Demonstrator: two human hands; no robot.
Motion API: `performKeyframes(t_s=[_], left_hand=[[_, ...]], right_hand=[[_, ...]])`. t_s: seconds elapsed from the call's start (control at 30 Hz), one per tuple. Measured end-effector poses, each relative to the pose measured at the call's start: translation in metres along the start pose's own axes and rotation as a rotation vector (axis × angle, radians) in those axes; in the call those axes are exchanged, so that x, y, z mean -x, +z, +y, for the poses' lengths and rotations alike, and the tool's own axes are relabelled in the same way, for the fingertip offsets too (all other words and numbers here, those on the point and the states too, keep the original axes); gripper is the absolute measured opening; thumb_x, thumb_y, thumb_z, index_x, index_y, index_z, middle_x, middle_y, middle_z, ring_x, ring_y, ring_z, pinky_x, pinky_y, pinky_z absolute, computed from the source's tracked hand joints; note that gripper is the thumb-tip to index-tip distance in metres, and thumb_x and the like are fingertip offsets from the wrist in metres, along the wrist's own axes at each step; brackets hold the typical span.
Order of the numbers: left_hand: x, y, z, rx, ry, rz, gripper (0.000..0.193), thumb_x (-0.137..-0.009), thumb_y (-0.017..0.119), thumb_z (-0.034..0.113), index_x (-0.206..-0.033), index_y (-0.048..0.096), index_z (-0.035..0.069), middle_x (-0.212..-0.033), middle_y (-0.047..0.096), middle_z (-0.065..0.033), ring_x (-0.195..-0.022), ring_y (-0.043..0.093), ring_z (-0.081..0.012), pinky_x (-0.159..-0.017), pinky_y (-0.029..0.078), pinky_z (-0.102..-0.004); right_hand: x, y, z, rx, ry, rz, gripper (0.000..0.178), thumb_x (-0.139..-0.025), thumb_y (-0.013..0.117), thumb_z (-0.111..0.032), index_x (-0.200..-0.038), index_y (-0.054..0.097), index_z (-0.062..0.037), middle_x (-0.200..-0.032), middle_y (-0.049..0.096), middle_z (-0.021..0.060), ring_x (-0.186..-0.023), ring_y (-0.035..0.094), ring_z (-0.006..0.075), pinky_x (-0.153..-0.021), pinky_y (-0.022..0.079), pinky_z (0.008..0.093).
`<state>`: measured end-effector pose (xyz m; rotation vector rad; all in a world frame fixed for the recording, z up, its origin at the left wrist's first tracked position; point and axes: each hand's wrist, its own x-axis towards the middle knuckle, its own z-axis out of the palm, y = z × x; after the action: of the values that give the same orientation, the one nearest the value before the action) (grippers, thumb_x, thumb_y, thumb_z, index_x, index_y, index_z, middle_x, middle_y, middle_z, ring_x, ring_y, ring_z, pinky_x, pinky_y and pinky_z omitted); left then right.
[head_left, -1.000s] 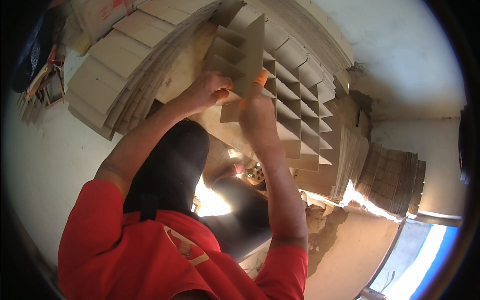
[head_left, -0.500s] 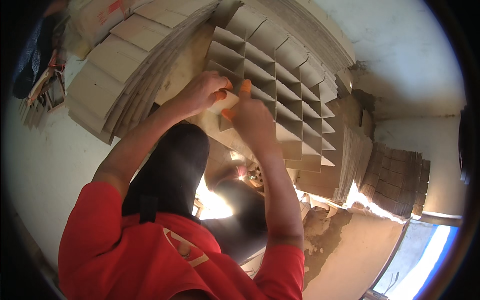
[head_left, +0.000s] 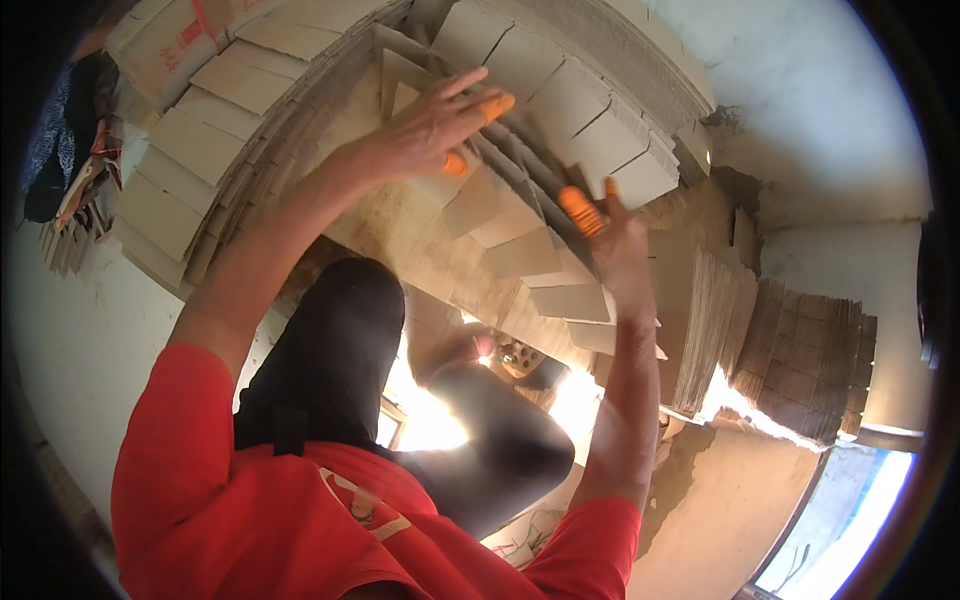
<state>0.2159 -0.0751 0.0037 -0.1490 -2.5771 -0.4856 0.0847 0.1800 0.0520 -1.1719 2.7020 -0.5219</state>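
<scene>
A brown cardboard divider grid [head_left: 560, 150] lies slanted and half collapsed in front of me, its cells squeezed into narrow diamonds. My left hand [head_left: 425, 130] rests on its left side, fingers spread over the strips and the thumb hooked on one. My right hand [head_left: 618, 250] grips its lower right edge, thumb across the strip ends. Orange fingertip covers sit on fingers of both hands. My knees [head_left: 340, 330] in black trousers are below the grid.
Stacks of flat cardboard pieces [head_left: 190, 160] fan out at the left. More ribbed cardboard bundles [head_left: 800, 360] stand at the right. A carton [head_left: 165, 40] and dark cloth [head_left: 55, 140] are at the far left, a pale wall [head_left: 820, 110] at the upper right.
The grid stood open with square cells; now it is skewed and nearly flat. My left hand has gone up and left, my right hand down and right.
</scene>
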Motion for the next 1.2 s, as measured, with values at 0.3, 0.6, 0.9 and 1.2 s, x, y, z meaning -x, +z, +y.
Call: performKeyframes(t_s=[0.3, 0.6, 0.9, 1.2], left_hand=[[-0.039, 0.011, -0.014, 0.207, -0.02, -0.3, 0.035, -0.071, 0.066, -0.003, -0.104, 0.065, 0.006, -0.104, 0.062, -0.0065, -0.107, 0.051, -0.0236, -0.085, 0.045, -0.0378], [0.005, -0.137, 0.099, -0.601, 0.357, 0.005, 0.045, -0.071, 0.063, 0.006, -0.114, 0.056, -0.003, -0.107, 0.056, -0.0089, -0.09, 0.054, -0.0181, -0.068, 0.05, -0.0333], [0.087, -0.152, -0.05, -1.044, -0.527, 0.001, 0.029, -0.069, 0.064, -0.002, -0.097, 0.058, -0.006, -0.088, 0.058, -0.0133, -0.082, 0.064, -0.0237, -0.057, 0.056, -0.0307], [0.083, -0.099, -0.064, -0.883, -0.576, -0.292, 0.009, -0.072, 0.065, -0.001, -0.081, 0.067, 0.001, -0.089, 0.061, -0.0182, -0.081, 0.066, -0.0298, -0.064, 0.055, -0.0357]], right_hand=[[0.028, 0.037, -0.028, 0.218, -0.067, 0.061, 0.012, -0.081, 0.06, -0.007, -0.086, 0.051, -0.0014, -0.077, 0.065, 0.0191, -0.073, 0.064, 0.0376, -0.063, 0.048, 0.0464], [0.095, -0.061, -0.061, 0.669, -0.356, 0.859, 0.034, -0.087, 0.055, -0.006, -0.121, 0.053, -0.0036, -0.112, 0.059, 0.0151, -0.109, 0.056, 0.0303, -0.094, 0.041, 0.0462], [0.157, -0.044, 0.098, 0.702, 0.479, 0.433, 0.048, -0.087, 0.06, -0.035, -0.122, 0.05, -0.0049, -0.118, 0.05, 0.0138, -0.113, 0.045, 0.0308, -0.09, 0.04, 0.0466], [0.174, -0.021, 0.16, 0.769, 0.456, 0.401, 0.049, -0.072, 0.077, -0.022, -0.111, 0.054, -0.0039, -0.102, 0.057, 0.0137, -0.099, 0.053, 0.0319, -0.072, 0.045, 0.0426]])
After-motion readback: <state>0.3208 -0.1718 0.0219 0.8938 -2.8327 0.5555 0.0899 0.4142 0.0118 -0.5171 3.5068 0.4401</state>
